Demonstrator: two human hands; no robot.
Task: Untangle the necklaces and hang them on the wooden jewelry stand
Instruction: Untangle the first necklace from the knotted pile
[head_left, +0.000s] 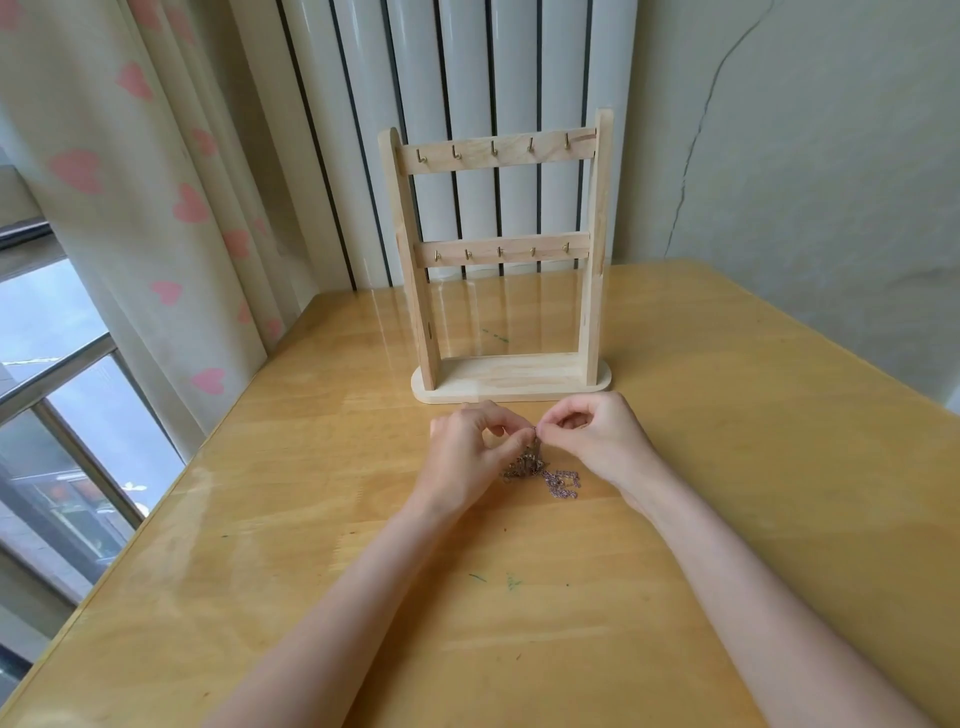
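Observation:
A tangled heap of thin metal necklaces (545, 475) lies on the wooden table (727, 467), just in front of the wooden jewelry stand (498, 260). The stand is upright, with two cross bars of small brass hooks, all bare. My left hand (470, 452) and my right hand (592, 436) meet above the heap. Each pinches a strand of chain between thumb and fingertips, lifting part of the tangle a little off the table. Most of the chain still rests on the surface between my wrists.
A white radiator (467, 78) stands behind the stand. A curtain with pink hearts (156, 208) hangs at the left beside a window (62, 389). The table's left edge runs diagonally; a cracked wall is at the right.

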